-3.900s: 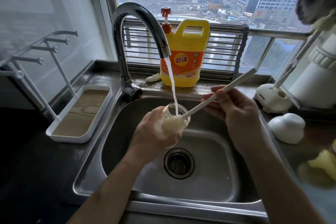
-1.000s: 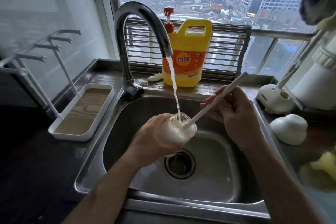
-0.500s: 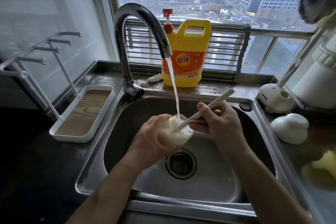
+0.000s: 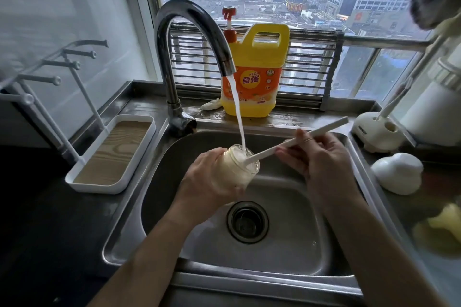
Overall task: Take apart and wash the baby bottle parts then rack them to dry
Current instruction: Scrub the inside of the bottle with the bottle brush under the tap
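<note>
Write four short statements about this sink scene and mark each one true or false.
1. The left hand holds the bottle under running water. True.
2. The right hand holds a sponge. False: it grips a brush handle, whose other end goes into the bottle.
3. The drying stand is right of the basin. False: the rack stands left of the sink.
4. A yellow soap jug stands behind the sink. True.
</note>
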